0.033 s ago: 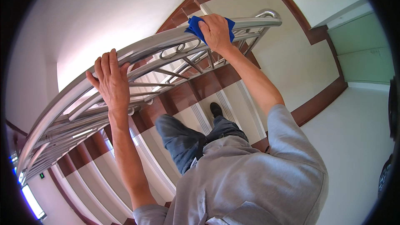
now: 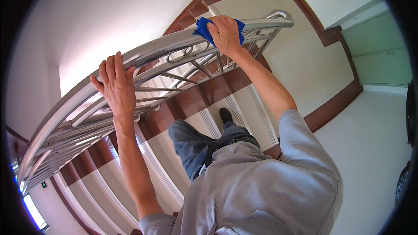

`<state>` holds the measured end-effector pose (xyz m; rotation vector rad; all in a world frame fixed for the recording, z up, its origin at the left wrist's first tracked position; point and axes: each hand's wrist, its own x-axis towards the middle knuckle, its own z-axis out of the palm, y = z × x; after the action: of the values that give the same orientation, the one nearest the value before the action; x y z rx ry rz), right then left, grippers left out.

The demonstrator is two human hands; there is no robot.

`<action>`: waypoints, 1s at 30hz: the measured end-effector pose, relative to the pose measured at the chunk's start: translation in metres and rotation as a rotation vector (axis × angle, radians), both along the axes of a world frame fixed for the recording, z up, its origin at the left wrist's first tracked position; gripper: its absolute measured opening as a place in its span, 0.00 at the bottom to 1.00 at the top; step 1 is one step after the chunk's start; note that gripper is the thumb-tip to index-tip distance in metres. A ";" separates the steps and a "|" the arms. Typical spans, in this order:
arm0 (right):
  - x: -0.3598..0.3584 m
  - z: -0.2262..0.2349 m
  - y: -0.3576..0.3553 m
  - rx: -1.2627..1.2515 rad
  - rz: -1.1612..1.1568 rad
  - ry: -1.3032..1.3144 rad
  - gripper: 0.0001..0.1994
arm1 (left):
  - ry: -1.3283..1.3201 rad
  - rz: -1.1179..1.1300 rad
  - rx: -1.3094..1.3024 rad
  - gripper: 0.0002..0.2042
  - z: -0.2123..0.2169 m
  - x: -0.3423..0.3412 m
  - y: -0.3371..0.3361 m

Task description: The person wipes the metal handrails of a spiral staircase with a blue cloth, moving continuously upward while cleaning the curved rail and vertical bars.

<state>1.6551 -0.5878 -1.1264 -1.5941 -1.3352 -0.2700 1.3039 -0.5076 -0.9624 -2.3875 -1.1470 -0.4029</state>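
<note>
A polished steel handrail (image 2: 163, 45) runs in a curve from the lower left to the upper right. My left hand (image 2: 117, 87) rests across it, fingers spread and laid over the top of the tube, with nothing held in them. Farther up the rail, my right hand (image 2: 224, 35) is closed around a blue cloth (image 2: 204, 31) and presses it against the tube. Part of the cloth is hidden beneath my palm and fingers; its edges stick out on both sides.
Below the rail are bars and ring-shaped ornaments (image 2: 188, 50). Pale stairs (image 2: 143, 167) with dark red-brown side bands descend to the left. My black shoe (image 2: 225, 114) stands on a step. A landing (image 2: 311, 72) lies at the right, near a green door (image 2: 379, 56).
My bent knee has shifted slightly to the right. Both hands and the blue cloth stay in practically the same place on the rail.
</note>
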 end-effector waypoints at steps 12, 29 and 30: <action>0.009 0.001 -0.002 -0.214 0.068 -0.019 0.20 | -0.151 -0.051 -0.039 0.27 0.008 0.008 -0.008; 0.033 0.006 0.005 -0.417 0.131 -0.059 0.27 | -0.186 0.061 -0.079 0.26 0.013 0.019 -0.010; 0.034 0.006 0.005 -0.377 0.152 -0.074 0.27 | -0.187 0.047 -0.041 0.26 0.011 0.018 -0.009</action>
<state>1.6893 -0.5831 -1.1200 -1.7914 -1.6270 0.0195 1.3222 -0.5165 -0.9510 -2.3927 -1.3024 -0.6025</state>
